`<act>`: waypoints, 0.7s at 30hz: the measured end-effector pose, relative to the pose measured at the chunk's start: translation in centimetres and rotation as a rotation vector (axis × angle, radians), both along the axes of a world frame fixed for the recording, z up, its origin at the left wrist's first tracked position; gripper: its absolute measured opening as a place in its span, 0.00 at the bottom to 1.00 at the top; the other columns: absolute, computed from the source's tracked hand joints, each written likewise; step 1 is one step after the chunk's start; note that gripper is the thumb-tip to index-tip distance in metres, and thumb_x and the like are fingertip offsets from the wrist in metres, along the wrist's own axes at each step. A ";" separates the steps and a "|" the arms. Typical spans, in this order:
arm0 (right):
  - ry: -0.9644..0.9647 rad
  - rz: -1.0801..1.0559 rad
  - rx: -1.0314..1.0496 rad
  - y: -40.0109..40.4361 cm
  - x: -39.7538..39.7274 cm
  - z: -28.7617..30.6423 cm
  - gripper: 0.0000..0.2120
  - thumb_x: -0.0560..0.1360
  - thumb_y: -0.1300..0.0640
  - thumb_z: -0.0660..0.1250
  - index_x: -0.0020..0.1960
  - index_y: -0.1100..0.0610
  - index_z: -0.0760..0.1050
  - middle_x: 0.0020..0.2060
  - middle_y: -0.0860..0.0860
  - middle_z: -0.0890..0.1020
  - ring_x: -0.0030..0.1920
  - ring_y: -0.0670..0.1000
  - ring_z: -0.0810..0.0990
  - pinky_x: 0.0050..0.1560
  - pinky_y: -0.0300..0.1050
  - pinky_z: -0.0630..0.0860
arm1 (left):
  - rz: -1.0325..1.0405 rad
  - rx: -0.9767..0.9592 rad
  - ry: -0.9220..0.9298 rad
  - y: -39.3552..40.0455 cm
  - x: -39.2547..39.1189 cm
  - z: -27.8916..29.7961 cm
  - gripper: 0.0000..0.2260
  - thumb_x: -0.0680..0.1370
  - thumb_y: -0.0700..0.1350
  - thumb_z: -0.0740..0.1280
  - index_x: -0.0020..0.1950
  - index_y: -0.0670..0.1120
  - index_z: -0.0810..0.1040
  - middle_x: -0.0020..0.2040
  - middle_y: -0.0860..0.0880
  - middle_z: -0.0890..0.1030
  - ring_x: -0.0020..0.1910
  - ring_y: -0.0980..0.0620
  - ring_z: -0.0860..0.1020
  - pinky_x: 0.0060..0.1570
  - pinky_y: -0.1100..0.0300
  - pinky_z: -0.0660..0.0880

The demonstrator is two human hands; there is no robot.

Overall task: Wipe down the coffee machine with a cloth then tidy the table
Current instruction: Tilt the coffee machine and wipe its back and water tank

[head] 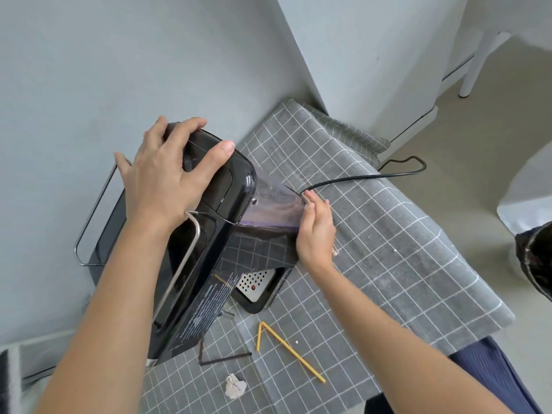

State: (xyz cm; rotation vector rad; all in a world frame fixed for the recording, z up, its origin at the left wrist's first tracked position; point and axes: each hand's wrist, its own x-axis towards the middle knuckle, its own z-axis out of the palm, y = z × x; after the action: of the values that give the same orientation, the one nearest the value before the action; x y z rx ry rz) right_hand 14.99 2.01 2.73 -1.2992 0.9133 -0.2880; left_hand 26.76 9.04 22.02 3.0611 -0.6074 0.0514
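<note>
Coffee machine point(209, 234) stands at worktop point(388, 234) left edge, against the wall. Left hand point(167, 174) spread open, pressing its top, likely to steady it. Right hand point(316, 231) at the rear water tank point(274, 204); fingers curled, grip indeterminate, no cloth visible. Straws point(286, 348) and crumpled paper point(236, 386) await tidying.

The single view comes from a wide-angle camera on the person's head, looking forward and steeply down, close over the table point(388, 234), which runs from the bottom centre toward the upper right of the frame. Both forearms enter from the bottom edge. The wall point(119, 70) fills the upper left; the floor point(493, 130) shows at the upper right, lines bowing near the edges.
</note>
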 end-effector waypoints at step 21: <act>0.153 0.149 0.076 3.2 -4.6 0.1 0.19 0.84 0.58 0.52 0.73 0.58 0.68 0.71 0.54 0.74 0.73 0.52 0.69 0.74 0.44 0.63 | 0.023 0.013 0.080 -0.6 -0.7 0.8 0.33 0.66 0.78 0.51 0.67 0.67 0.66 0.76 0.48 0.62 0.74 0.51 0.62 0.69 0.31 0.43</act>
State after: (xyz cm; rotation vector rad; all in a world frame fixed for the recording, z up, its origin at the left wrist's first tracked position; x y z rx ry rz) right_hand 10.38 5.23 2.85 -1.3241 0.9415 -0.0375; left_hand 26.02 8.47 22.84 3.0658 -0.5698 -0.0752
